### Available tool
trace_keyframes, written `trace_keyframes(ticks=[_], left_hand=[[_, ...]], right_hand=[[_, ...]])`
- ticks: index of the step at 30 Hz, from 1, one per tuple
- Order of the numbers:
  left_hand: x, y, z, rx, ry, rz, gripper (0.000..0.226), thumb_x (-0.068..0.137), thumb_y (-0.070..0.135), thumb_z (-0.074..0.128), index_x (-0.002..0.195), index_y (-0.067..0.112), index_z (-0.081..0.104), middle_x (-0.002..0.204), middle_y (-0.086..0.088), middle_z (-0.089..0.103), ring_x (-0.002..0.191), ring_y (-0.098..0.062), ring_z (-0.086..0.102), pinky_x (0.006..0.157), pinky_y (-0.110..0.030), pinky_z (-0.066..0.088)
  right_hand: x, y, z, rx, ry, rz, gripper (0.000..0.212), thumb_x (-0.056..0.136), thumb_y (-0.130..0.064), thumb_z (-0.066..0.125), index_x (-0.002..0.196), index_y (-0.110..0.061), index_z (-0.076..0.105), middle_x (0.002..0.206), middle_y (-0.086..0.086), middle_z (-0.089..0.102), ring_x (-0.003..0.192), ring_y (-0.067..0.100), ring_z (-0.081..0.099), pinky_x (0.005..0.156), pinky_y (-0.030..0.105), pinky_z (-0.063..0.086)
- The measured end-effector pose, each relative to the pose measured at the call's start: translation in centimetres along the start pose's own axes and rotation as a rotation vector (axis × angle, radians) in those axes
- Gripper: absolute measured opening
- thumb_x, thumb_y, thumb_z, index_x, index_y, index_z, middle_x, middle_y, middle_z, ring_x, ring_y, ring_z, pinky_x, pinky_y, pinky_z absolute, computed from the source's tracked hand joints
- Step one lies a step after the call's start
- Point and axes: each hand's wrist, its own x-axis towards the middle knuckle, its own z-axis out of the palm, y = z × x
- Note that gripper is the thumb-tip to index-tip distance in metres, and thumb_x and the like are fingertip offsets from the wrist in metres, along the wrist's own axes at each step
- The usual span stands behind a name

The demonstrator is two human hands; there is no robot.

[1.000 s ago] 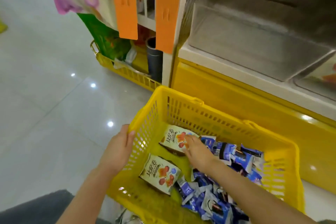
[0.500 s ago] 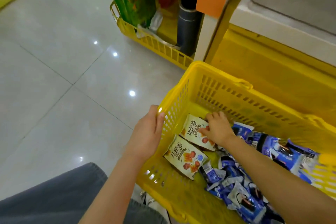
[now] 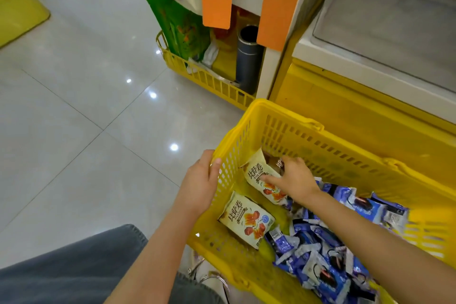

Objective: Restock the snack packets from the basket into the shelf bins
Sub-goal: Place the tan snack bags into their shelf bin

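Note:
A yellow plastic basket [image 3: 291,128] stands on the floor by the shelf unit. Inside lie two cream snack packets with red print and a heap of blue-and-white packets [image 3: 320,261]. My left hand [image 3: 199,182] grips the basket's left rim, thumb over the edge. My right hand [image 3: 293,177] reaches into the basket and pinches the far cream packet [image 3: 259,173], which is tilted up off the bottom; a dark packet shows under my fingers. The near cream packet [image 3: 246,219] lies flat.
An empty clear shelf bin [image 3: 385,22] sits at the upper right above a yellow base panel [image 3: 345,116]. A second yellow basket [image 3: 204,76] with a green bag and a grey cylinder [image 3: 246,61] stands behind. Orange tags hang above. Grey tiled floor lies left.
My right hand has closed on the far cream packet and tipped it up on edge. My left hand has stayed on the basket rim. The camera has moved a little.

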Motion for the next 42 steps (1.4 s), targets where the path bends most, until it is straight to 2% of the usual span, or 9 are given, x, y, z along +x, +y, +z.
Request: trace_keyframes(ticks=[3,6,9,12,16,20,27,36,42], left_hand=[[-0.7,0.6,-0.3,0.016,0.191,0.113,0.025,0.099,0.020,0.039,0.117,0.016,0.054,0.106,0.005,0.052,0.100,-0.009,0.046,0.087,-0.023,0.036],[-1.8,2.8,-0.3,-0.192,0.326,0.048,0.014,0.097,0.015,0.042,0.096,0.019,0.055,0.092,0.003,0.056,0.090,-0.013,0.052,0.079,-0.023,0.043],[-2.7,5.3,-0.1,-0.630,0.071,-0.131,0.014,0.093,0.035,0.047,0.096,0.024,0.054,0.094,0.004,0.063,0.088,-0.009,0.061,0.074,-0.014,0.049],[-2.9,6.4,-0.3,-0.856,-0.223,-0.228,0.051,0.071,0.054,0.060,0.115,0.030,0.050,0.107,0.007,0.068,0.094,-0.008,0.067,0.077,-0.024,0.055],[-2.3,6.4,-1.3,-0.851,-0.044,-0.264,0.067,0.058,0.042,0.078,0.117,0.023,0.051,0.102,0.000,0.071,0.084,-0.015,0.071,0.066,-0.030,0.059],[-1.5,5.4,-1.7,-0.823,0.148,-0.249,0.042,0.071,0.028,0.076,0.104,0.030,0.051,0.094,0.011,0.067,0.074,-0.003,0.070,0.052,-0.015,0.051],[-0.4,5.3,-1.1,-0.813,0.164,-0.250,0.043,0.072,0.028,0.075,0.106,0.031,0.049,0.093,0.017,0.064,0.073,0.002,0.068,0.051,-0.013,0.050],[0.4,5.5,0.0,-0.760,0.124,-0.261,0.036,0.073,0.024,0.076,0.096,0.036,0.051,0.076,0.025,0.066,0.073,0.003,0.068,0.051,-0.012,0.050],[-0.3,5.9,0.2,-0.718,0.125,-0.233,0.037,0.074,0.023,0.075,0.097,0.036,0.048,0.086,0.020,0.064,0.072,0.002,0.068,0.050,-0.013,0.050]], right_hand=[[-2.0,-1.1,-4.0,0.088,0.046,-0.056,0.062,0.071,-0.065,0.062,0.107,-0.016,0.055,0.094,0.000,0.068,0.080,0.017,0.065,0.066,0.032,0.053],[-4.1,-2.4,-7.3,0.309,0.087,-0.075,0.059,0.071,-0.062,0.063,0.111,-0.019,0.055,0.097,-0.006,0.068,0.082,0.010,0.068,0.071,0.032,0.057],[-5.3,-4.2,-8.9,0.645,0.074,-0.058,0.051,0.078,-0.054,0.058,0.115,-0.019,0.056,0.101,-0.003,0.070,0.079,0.006,0.069,0.070,0.025,0.058],[-5.8,-6.2,-8.8,0.765,0.107,-0.084,0.042,0.089,-0.045,0.049,0.117,-0.015,0.055,0.099,0.000,0.070,0.081,0.010,0.069,0.071,0.028,0.058],[-5.3,-7.0,-7.7,0.912,0.052,-0.167,0.038,0.089,-0.050,0.032,0.104,-0.028,0.060,0.091,-0.006,0.070,0.082,0.005,0.068,0.065,0.015,0.053],[-3.4,-3.3,-3.3,0.773,0.017,-0.023,0.043,0.099,-0.035,0.033,0.124,-0.010,0.058,0.115,0.005,0.066,0.100,0.011,0.064,0.088,0.031,0.053],[-4.0,0.8,7.7,0.534,-0.530,0.197,0.057,0.096,-0.026,0.050,0.145,-0.008,0.026,0.149,0.009,0.034,0.136,0.023,0.036,0.107,0.031,0.033],[-3.2,0.9,8.8,0.262,-0.478,0.169,0.043,0.077,-0.060,0.064,0.098,-0.023,0.059,0.088,-0.004,0.060,0.092,0.019,0.057,0.074,0.029,0.047],[-4.9,0.9,6.9,0.376,-0.351,0.163,0.046,0.077,-0.052,0.068,0.105,-0.017,0.058,0.095,-0.001,0.066,0.086,0.016,0.062,0.078,0.033,0.053]])
